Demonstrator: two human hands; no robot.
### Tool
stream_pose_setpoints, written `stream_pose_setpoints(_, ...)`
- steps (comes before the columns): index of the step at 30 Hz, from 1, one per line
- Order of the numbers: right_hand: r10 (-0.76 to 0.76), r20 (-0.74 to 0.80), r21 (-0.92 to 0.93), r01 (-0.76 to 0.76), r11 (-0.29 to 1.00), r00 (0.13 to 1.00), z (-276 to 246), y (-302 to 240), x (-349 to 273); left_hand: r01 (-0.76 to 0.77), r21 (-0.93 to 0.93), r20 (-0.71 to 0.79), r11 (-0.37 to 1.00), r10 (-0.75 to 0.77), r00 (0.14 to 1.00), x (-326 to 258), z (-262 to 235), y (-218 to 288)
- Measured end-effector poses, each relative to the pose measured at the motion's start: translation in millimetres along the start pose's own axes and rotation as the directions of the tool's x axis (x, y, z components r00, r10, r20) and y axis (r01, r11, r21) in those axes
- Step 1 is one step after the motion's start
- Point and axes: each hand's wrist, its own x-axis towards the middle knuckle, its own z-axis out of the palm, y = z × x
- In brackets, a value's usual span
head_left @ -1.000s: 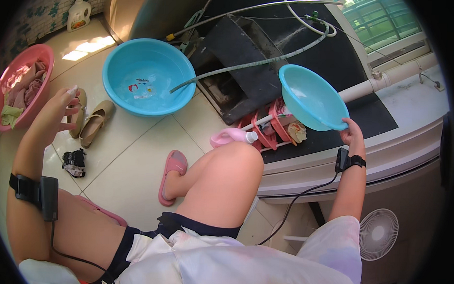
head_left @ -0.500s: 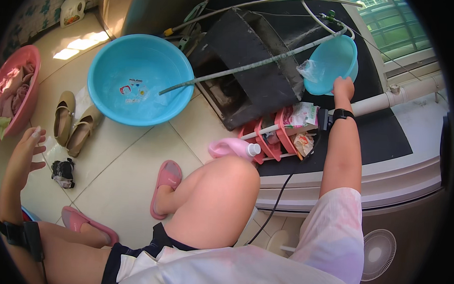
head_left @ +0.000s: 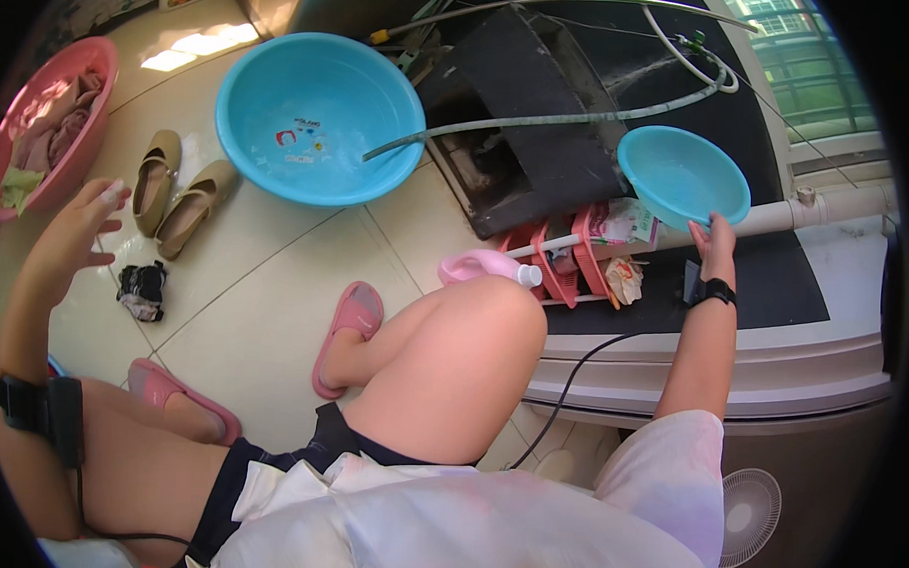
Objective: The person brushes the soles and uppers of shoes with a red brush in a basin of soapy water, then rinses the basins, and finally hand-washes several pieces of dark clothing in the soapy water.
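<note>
Gripping small basin [head_left: 683, 176] by near rim: right fingers [head_left: 717, 231]

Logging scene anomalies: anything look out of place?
Yes: a crumpled dark cloth lies on the floor near the beige shoes, seemingly stray, since other fabric sits in the pink tub.

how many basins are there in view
3: a small blue basin in the right hand, a large blue basin on the floor with a hose in it, and a pink basin of clothes at left. The blue edge at lower left may be another, mostly hidden.
</note>
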Motion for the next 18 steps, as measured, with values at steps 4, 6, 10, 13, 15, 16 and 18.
stream_pose_setpoints(4, 0.352, 0.229, -0.002, -0.361, 0.932, 0.908, -40.4, -5.9, -35.0, -0.059, -0.015, 0.006, 0.998, 0.059, 0.998, -7.7, 8.6, 9.2)
stream_pose_setpoints(6, 0.352, 0.307, -0.071, -0.348, 0.935, 0.884, -61.0, -11.4, -45.3, -0.112, -0.018, 0.039, 0.994, 0.113, 0.993, -6.7, 10.9, 11.5)
stream_pose_setpoints(10, 0.255, 0.708, -0.209, -0.149, 0.966, 0.659, 10.4, -28.2, -120.4, -0.081, -0.014, 0.004, 0.997, 0.081, 0.997, -15.6, 4.0, 5.8)
stream_pose_setpoints(13, 0.176, 0.847, -0.296, 0.169, 0.94, 0.502, 108.3, -27.5, -224.1, -0.028, -0.006, -0.001, 1.0, 0.028, 1.0, -13.8, 1.4, 1.7)
stream_pose_setpoints(15, 0.256, 0.923, -0.34, 0.298, 0.892, 0.288, 165.3, -9.0, -280.4, -0.019, 0.038, -0.003, 0.999, 0.02, 1.0, -9.6, 1.2, 0.4)
stream_pose_setpoints(16, 0.281, 0.925, -0.369, 0.438, 0.82, 0.254, 194.7, 7.7, -305.7, -0.01, 0.043, -0.008, 0.999, 0.011, 1.0, -10.2, 1.5, -1.6)
stream_pose_setpoints(18, 0.323, 0.94, -0.327, 0.563, 0.759, 0.11, 241.3, 48.9, -354.1, -0.02, 0.05, 0.0, 0.999, 0.02, 1.0, -7.7, 3.5, -1.2)
